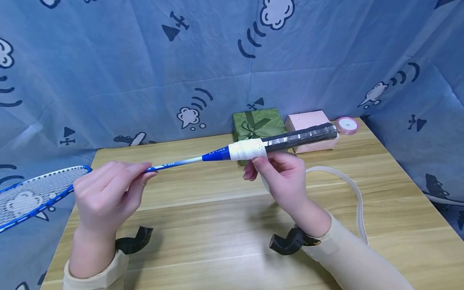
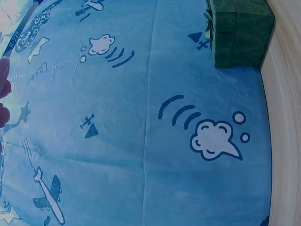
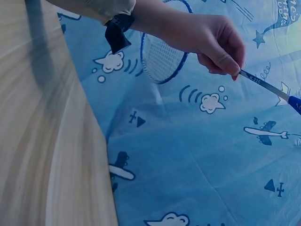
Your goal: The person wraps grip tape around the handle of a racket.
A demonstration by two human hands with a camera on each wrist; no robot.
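At the far left, the strung head (image 1: 40, 197) of a blue-and-white racket (image 1: 216, 155) reaches past the edge of the wooden table (image 1: 203, 241), in front of blue patterned cloth (image 1: 127, 80). Next comes the left hand (image 1: 108, 193), pinching the thin shaft between thumb and fingers; a black wrist device (image 1: 135, 240) sits below it. Mid-view, the racket is held above the table, its handle tilted up to the right. A white wrap (image 1: 248, 149) circles the handle beside the blue cone, and the right hand (image 1: 284, 175) pinches its lower edge. Behind stands a green box (image 1: 259, 121) with a bow, then a pink box (image 1: 308, 118), partly hidden by the black handle. Farther right, a white strip (image 1: 357, 193) curves across the table, near a pink roll (image 1: 347, 125).
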